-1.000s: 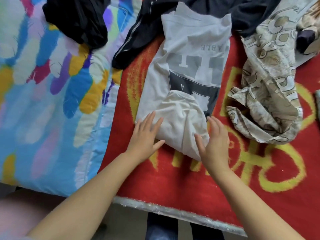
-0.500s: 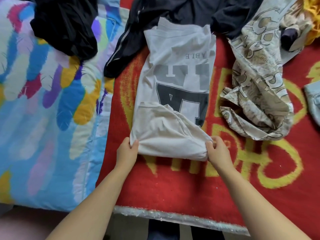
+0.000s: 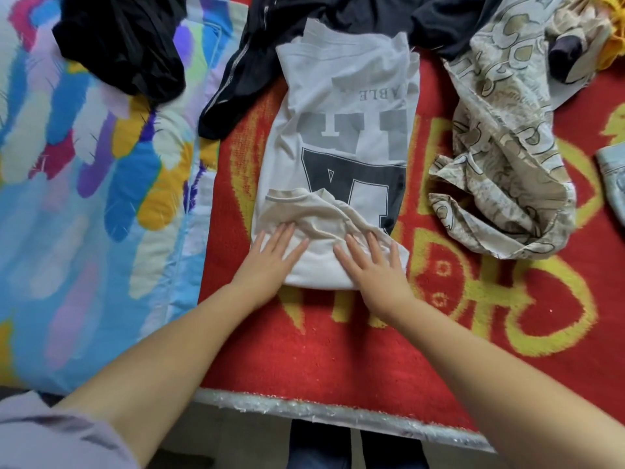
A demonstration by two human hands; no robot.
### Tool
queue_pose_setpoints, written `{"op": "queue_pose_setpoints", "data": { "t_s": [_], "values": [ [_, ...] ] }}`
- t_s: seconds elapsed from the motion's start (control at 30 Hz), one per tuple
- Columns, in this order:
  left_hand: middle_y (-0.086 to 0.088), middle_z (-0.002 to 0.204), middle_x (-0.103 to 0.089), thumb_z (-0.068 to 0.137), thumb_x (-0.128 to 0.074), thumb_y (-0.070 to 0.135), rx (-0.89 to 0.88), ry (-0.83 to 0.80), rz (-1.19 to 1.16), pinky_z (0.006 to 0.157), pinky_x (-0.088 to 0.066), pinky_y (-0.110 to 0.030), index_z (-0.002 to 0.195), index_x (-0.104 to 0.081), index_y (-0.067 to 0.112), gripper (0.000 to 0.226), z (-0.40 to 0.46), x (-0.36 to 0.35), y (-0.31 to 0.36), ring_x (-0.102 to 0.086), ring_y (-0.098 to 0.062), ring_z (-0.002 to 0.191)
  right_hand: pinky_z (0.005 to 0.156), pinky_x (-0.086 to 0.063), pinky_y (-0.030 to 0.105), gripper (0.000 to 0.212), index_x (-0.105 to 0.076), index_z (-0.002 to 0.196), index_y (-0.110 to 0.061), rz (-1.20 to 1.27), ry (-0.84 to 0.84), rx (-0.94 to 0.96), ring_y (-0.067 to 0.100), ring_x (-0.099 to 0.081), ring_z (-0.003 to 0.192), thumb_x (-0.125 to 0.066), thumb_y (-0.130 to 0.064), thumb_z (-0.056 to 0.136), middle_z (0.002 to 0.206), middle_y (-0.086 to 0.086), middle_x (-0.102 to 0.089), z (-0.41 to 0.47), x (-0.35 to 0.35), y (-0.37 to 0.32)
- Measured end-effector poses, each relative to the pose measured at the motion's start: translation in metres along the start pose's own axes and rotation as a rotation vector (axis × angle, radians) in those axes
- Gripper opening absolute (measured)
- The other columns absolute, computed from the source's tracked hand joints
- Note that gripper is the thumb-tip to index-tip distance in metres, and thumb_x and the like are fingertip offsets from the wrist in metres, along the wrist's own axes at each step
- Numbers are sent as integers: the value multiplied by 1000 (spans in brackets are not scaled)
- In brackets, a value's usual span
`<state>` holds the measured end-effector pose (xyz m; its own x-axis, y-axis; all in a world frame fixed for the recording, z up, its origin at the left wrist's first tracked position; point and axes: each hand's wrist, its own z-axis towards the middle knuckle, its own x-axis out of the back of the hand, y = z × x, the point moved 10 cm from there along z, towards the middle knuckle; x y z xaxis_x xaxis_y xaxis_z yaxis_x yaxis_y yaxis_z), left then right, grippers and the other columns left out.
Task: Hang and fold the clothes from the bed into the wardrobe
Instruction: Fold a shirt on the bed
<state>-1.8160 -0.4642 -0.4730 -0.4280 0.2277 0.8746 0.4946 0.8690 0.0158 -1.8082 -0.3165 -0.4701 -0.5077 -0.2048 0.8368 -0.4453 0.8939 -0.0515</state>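
White cotton T-shirt (image 3: 341, 130) — narrow, folded lengthwise, printed with grey and black block letters — is laid on the red, coarse-piled blanket (image 3: 338, 350) with yellow characters that covers the bed. Its near end is doubled over into a soft, creased flap. This flap is pressed flat by the left hand (image 3: 270, 262) and the right hand (image 3: 375, 265), fingers straight and spread, nothing gripped. Black garments (image 3: 125, 42) are heaped beyond, and a crumpled beige patterned cloth (image 3: 500, 170) lies just beside the shirt — a multicoloured quilt (image 3: 84, 198) to the left.
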Motion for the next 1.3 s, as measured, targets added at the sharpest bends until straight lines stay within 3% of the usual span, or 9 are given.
{"op": "queue_pose_setpoints", "data": {
  "t_s": [0.1,0.2,0.27,0.4,0.67,0.8,1.03,1.2,1.3],
  "values": [
    [-39,150,-6,85,-25,-7,-8,-34,-34,117,-14,-47,151,-14,3,67,-7,16,9,-11,-49,141,112,-11,58,75,-9,151,-31,9,-109,111,37,-2,146,-42,-3,90,160,-1,-3,-4,13,-5],
    [-26,156,7,89,-35,-7,-53,-499,-224,119,-7,-35,153,-3,11,74,-47,-13,40,0,-36,146,108,-29,48,77,-17,150,-34,67,-434,251,32,-24,140,-47,-3,87,155,-1,-19,-45,2,-16],
    [-20,153,-23,86,-37,-8,-120,-748,-425,112,-30,-35,148,-28,11,65,-80,-21,74,-30,-33,139,99,-43,41,73,-32,145,-31,182,-750,300,29,-44,126,-41,6,83,145,3,-39,-88,-15,-21],
    [-2,73,-51,78,-40,4,-146,-928,-706,54,-36,-27,71,-48,15,16,-101,-18,84,-46,-15,60,73,-42,28,38,-57,86,-30,454,-904,305,16,-54,88,-39,2,76,93,-3,-63,-112,-12,-17],
    [-9,96,-65,92,-61,24,779,-108,-1645,70,-49,-28,98,-60,13,13,-54,-48,-40,-61,-15,82,78,-41,29,58,-42,137,-15,791,7,-371,19,-52,99,-65,-33,88,126,8,-53,-34,3,89],
    [-11,109,-63,92,-61,27,840,98,-1354,74,-40,-28,109,-56,7,27,-67,-55,-17,-60,-24,97,98,-39,36,83,-19,150,-21,1023,113,-521,28,-44,125,-68,-34,85,139,13,-40,-61,-23,75],
    [-23,69,-55,99,-45,10,873,649,-1135,58,-16,-33,77,-44,7,22,-90,-11,-26,-53,-44,66,81,-36,25,26,-53,120,-13,1117,470,-594,19,-55,103,-54,-23,96,115,5,-60,-68,2,93],
    [-32,98,-61,100,-45,21,952,405,-1104,65,-31,-40,102,-49,-2,23,-66,-27,-39,-57,-49,89,87,-37,31,47,-39,140,-13,983,255,-577,28,-50,115,-54,-19,95,129,12,-48,-51,-10,95],
    [-25,120,-54,91,-58,21,882,453,-797,85,-44,-47,121,-48,-2,39,-80,-2,-34,-55,-44,109,107,-33,45,68,-31,146,-9,685,438,-354,36,-36,132,-63,-16,87,142,20,-38,-65,31,70]
  ]
}}
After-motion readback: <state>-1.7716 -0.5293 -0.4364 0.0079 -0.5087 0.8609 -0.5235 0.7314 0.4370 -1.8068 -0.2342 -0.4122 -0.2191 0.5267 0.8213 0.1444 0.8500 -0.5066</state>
